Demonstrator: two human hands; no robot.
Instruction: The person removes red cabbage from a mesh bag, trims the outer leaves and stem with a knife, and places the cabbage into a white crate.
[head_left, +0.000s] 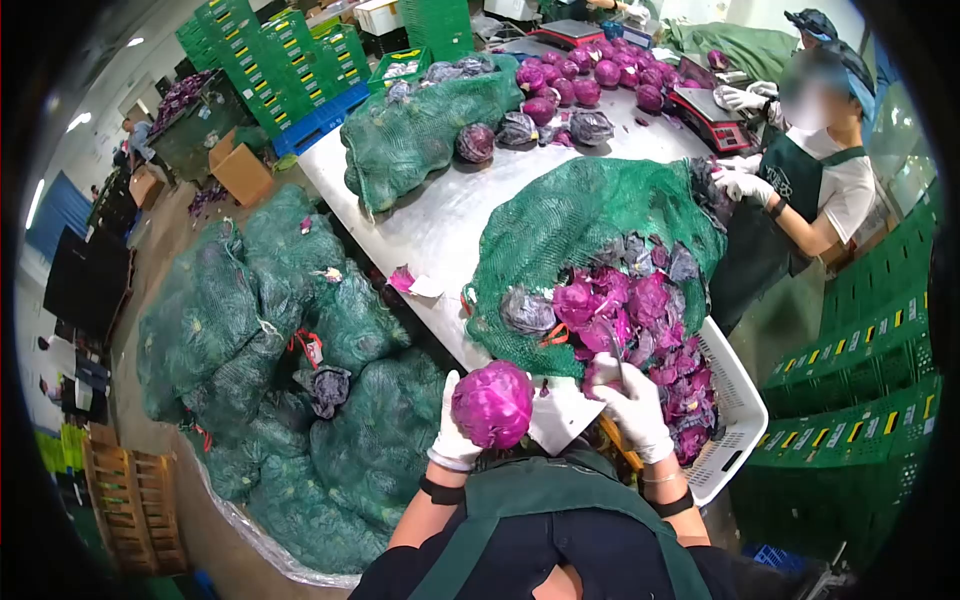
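My left hand (pixel 455 430), in a white glove, is closed around the side of a trimmed, bright purple red cabbage (pixel 493 405). A knife (pixel 618 365) is gripped in my gloved right hand (pixel 637 408), its blade pointing away from me; a bit of purple leaf shows by the fingers. Just beyond that hand lies a heap of loose purple cabbage leaves (pixel 625 300) at the mouth of a green mesh sack (pixel 560 220). An untrimmed, greyish cabbage (pixel 527 310) rests on the sack. More leaves fill a white plastic crate (pixel 735 455) at my right.
Full green mesh sacks (pixel 290 330) are piled at the left. Across the metal table (pixel 420 230) are another sack (pixel 430 130), many trimmed cabbages (pixel 607 73) and a red scale (pixel 705 118). A co-worker (pixel 800 190) stands at the right near stacked green crates (pixel 850 420).
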